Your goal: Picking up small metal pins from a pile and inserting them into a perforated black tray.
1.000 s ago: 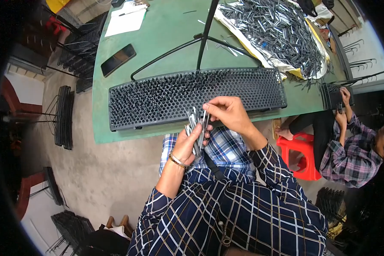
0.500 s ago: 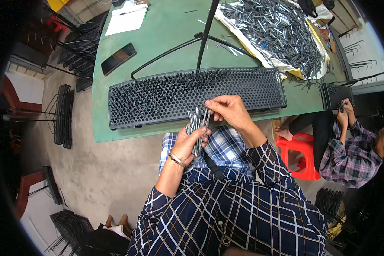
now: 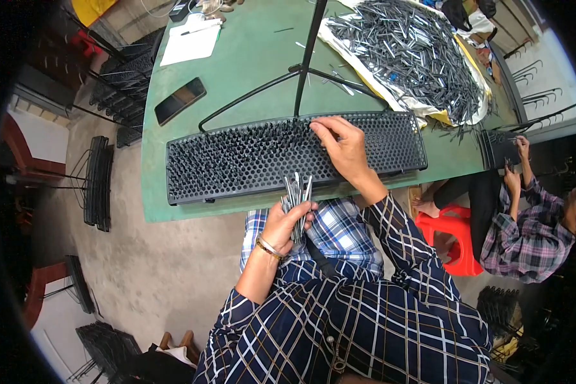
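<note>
My left hand [image 3: 279,225] is closed around a bundle of thin grey metal strips [image 3: 296,189], their ends fanning out above the fist. It stays just in front of the near edge of a long black rack [image 3: 262,182] full of small holes. Dark strips stand upright in many holes on the rack's left and middle; the right part shows bare holes. Over the rack's middle, near its back edge, my right hand [image 3: 348,152] has thumb and forefinger pinched together. Whatever the pinch holds is too small to make out.
Black rods [image 3: 304,70] rise from the rack's back. A large heap of strips [image 3: 409,57] lies on a white and yellow sack at the back right. A phone [image 3: 180,101] and paper [image 3: 191,45] lie left. A co-worker [image 3: 531,237] sits right, by a red stool [image 3: 451,240].
My right hand has left the bundle and moved up and forward over the rack. The left hand, with its bundle, sits slightly lower. The co-worker's hands have moved apart.
</note>
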Demonstrator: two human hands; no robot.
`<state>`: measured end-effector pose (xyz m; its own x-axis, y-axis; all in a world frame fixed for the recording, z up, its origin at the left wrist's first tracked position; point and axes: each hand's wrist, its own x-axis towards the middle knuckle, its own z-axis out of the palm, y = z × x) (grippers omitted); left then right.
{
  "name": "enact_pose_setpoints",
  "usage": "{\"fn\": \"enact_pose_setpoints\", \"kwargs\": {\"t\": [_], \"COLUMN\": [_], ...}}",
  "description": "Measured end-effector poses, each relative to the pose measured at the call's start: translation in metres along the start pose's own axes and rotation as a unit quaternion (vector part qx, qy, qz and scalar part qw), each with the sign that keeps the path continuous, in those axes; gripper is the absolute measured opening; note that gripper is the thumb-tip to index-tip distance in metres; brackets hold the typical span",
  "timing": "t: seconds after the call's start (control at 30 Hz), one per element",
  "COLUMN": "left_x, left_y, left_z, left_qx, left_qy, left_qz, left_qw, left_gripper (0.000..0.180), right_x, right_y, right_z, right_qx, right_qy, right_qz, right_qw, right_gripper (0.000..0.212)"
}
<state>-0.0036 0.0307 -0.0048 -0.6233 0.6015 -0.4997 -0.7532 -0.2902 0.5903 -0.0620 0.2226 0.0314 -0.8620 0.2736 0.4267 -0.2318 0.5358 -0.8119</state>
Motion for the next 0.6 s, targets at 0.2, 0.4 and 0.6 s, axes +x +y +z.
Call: {"fn": "enact_pose_setpoints", "kwargs": {"t": [0.2, 0.4, 0.6], "left_x": [0.001, 0.002, 0.001], "left_y": [-0.002, -0.002, -0.002], "left_z": [-0.001, -0.002, -0.002], "left_qx": [-0.011, -0.023, -0.026], "left_qy": [-0.007, -0.006, -0.009], "left_qz": [0.002, 0.002, -0.002], "left_qw": [1.000, 1.000, 1.000], "left_gripper": [0.014, 0.014, 0.014], "right_x": [-0.003, -0.002, -0.002], "right_y": [0.003, -0.001, -0.004], "right_z": [0.005, 0.004, 0.005], "right_qx": [-0.080, -0.173, -0.174], "right_qy": [-0.015, -0.032, -0.036], "right_qz": [-0.109, -0.170, -0.158], "right_qw": [0.991, 0.970, 0.971], "right_gripper": [0.013, 0.014, 0.014]}}
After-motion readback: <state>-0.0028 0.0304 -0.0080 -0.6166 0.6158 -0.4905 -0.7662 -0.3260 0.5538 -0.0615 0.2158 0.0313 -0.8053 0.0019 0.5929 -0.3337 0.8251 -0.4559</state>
